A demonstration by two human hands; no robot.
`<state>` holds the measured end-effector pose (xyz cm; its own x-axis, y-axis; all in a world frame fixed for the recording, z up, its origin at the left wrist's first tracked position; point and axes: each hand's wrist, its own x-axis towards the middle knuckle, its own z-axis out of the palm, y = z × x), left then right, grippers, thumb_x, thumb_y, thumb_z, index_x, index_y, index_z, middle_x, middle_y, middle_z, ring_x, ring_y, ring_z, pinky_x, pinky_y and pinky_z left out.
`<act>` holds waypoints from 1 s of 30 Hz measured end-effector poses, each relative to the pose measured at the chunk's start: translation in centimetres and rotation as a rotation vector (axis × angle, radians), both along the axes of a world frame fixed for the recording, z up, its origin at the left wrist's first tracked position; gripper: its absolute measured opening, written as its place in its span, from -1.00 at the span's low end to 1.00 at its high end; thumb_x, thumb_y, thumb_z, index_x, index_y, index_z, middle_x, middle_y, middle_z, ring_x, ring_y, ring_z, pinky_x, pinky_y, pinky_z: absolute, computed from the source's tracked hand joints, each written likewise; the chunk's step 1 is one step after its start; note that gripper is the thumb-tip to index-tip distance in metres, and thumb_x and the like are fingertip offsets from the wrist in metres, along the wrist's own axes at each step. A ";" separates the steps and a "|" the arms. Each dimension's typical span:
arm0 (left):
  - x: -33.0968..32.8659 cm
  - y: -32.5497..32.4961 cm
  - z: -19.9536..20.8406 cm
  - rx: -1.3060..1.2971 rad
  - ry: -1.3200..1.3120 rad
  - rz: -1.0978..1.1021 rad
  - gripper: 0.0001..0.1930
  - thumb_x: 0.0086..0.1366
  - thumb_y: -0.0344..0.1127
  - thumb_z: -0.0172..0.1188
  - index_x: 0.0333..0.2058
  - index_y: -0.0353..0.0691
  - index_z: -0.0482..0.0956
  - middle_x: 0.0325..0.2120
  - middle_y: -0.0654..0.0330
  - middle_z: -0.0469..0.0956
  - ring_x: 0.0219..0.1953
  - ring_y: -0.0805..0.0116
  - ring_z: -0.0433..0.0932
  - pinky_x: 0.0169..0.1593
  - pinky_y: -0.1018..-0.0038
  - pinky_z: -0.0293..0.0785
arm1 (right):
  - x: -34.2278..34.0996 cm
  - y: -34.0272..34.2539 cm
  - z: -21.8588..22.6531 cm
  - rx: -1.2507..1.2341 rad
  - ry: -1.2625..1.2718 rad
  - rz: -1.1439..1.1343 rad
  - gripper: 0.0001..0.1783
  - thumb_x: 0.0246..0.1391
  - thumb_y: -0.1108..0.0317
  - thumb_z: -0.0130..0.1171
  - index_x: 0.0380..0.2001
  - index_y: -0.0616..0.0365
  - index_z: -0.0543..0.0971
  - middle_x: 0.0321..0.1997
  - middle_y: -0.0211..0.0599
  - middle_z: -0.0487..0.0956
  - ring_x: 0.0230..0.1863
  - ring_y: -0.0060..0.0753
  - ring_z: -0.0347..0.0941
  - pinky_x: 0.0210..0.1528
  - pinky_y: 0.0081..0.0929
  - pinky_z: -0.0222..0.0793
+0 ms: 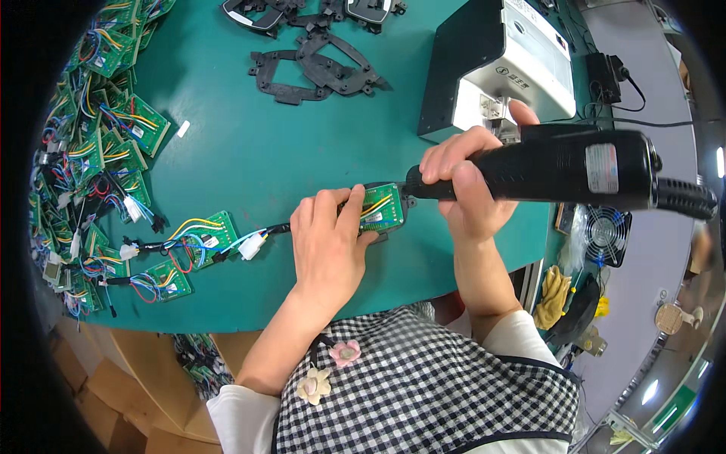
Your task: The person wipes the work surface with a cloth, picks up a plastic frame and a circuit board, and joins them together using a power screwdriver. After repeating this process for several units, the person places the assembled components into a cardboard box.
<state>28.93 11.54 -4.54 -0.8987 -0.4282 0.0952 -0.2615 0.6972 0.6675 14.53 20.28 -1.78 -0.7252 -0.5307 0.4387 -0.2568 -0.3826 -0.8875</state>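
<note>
My left hand [327,240] is closed over a green circuit board [388,206] seated on a black plastic frame [409,203], its fingers pressing the board's left side. From under that hand a black cable with a white connector [253,244] runs left. My right hand [475,181] grips a thick black electric screwdriver [552,168], thumb and fingers wrapped around its front part. The tool lies nearly level in view, its nose close to the board's right edge. Whether its bit touches anything is hidden.
Many wired circuit boards [106,151] are heaped along the left edge. Black plastic frames [321,66] lie at the far middle. A black and silver screw feeder [503,64] stands beyond my right hand. A fan [606,236] and yellow gloves [554,297] are at the right.
</note>
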 end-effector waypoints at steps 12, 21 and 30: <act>0.1 0.0 -0.2 -0.012 0.008 -0.005 -0.41 -0.21 -0.45 0.35 -0.08 -0.30 0.46 -0.24 0.14 0.38 -0.22 0.18 0.34 -0.12 0.31 0.23 | 0.3 0.3 0.2 0.001 -0.050 0.046 -0.16 -0.02 0.37 0.14 0.21 0.10 -0.13 -0.58 -0.25 0.37 -0.59 -0.37 0.35 -0.47 -0.35 0.35; -0.2 0.1 -0.1 -0.025 0.009 -0.006 -0.42 -0.21 -0.46 0.35 -0.09 -0.31 0.47 -0.24 0.13 0.39 -0.20 0.16 0.33 -0.12 0.31 0.23 | -0.4 0.7 0.0 -0.002 -0.110 0.106 -0.19 -0.06 0.44 0.15 0.19 0.13 -0.07 -0.57 -0.21 0.38 -0.56 -0.34 0.36 -0.41 -0.36 0.36; 0.1 -0.2 -0.6 -0.072 0.021 -0.065 -0.37 -0.22 -0.43 0.38 -0.05 -0.28 0.43 -0.19 0.14 0.35 -0.15 0.14 0.31 -0.08 0.26 0.24 | -1.2 2.1 0.6 0.091 0.125 0.051 -0.76 -0.21 0.57 0.06 -0.35 0.40 0.42 -0.57 -0.22 0.45 -0.58 -0.43 0.39 -0.52 -0.50 0.35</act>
<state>29.06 11.33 -5.13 -0.9219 -0.3605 0.1421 -0.2009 0.7583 0.6202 13.32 22.42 -1.15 -0.6392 -0.6070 0.4722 -0.3497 -0.3175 -0.8814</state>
